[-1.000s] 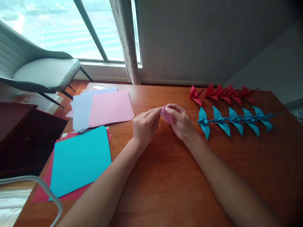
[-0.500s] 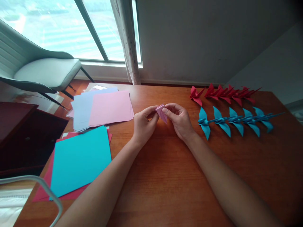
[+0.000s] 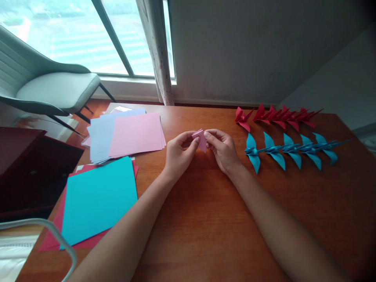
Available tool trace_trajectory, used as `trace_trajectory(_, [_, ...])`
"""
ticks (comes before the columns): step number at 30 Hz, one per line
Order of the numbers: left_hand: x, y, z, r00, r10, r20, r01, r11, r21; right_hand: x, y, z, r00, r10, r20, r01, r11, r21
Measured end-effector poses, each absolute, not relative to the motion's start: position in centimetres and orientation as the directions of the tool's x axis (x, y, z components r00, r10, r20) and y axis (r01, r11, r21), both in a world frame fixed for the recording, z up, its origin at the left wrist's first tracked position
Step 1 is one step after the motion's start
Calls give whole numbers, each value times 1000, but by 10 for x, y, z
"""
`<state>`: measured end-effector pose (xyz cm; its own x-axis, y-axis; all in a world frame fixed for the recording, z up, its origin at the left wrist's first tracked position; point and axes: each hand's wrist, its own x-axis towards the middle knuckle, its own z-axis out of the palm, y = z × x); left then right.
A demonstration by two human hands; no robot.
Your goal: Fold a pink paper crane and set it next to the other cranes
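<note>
Above the middle of the wooden table (image 3: 199, 219), a small piece of folded pink paper (image 3: 202, 143) is held between both hands, its narrow point hanging down. My left hand (image 3: 180, 152) pinches its left side, thumb in front. My right hand (image 3: 222, 149) has its thumb and fingers closed at the paper's right edge; the other fingertips are partly hidden behind. To the right lie a row of red paper cranes (image 3: 284, 116) and, nearer me, a row of blue paper cranes (image 3: 293, 148).
Pink sheets (image 3: 135, 135) overlap pale blue sheets (image 3: 101, 137) at the table's left. Nearer me, a turquoise sheet (image 3: 100, 199) lies over red paper (image 3: 49, 239). Beyond the table stand a chair (image 3: 58, 90) and a curtain (image 3: 160, 58) by the window.
My right thumb has shifted slightly from the front of the folded pink paper to its right edge. My left thumb now covers a little more of its front. The rest stays put.
</note>
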<state>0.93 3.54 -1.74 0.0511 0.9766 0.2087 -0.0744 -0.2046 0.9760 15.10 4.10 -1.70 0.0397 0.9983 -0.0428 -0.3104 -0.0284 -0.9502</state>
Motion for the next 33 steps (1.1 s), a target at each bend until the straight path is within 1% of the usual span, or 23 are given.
trace_trajectory(2, [9,37,-18,47,980,195,-96,-190,977,152,41,-16,45,998,-53,-288,-38,-957])
trace_trajectory(7, [6,38,-15,70,991,118,-173,-105,979,151,43,-14,35,999,-26,-212,-18,-977])
trace_trajectory(14, [6,39,-15,92,992,83,-225,-60,973,149,43,-16,57,998,-1,-194,10,-981])
trace_trajectory(19, [5,38,-14,104,993,53,-220,-29,975,149,43,-18,105,994,16,-227,40,-973])
trace_trajectory(23, [4,38,-12,116,993,25,-201,-1,980,149,42,-16,63,998,-4,-257,12,-966])
trace_trajectory(26, [4,38,-12,138,990,18,-188,9,982,150,41,-15,28,1000,-3,-246,4,-969])
trace_trajectory(33, [3,39,-14,169,986,13,-194,21,981,149,42,-15,37,999,12,-204,20,-979])
